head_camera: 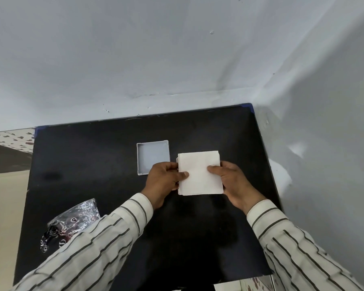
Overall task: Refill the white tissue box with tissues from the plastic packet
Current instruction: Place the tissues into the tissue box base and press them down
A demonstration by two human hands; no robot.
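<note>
Both hands, left (166,179) and right (232,181), pinch the tissue stack (200,174) by opposite edges over the box (178,164) on the worktop (93,164); soft, light, it likely splays unless squeezed evenly.

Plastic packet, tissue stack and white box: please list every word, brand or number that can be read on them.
None can be read.
plastic packet: round printed marks, too small and blurred to read.
tissue stack: plain white, no text.
open white box: no text visible.

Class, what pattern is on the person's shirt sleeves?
Cream with thin dark stripes, seen in the head view on the sleeves.
</note>
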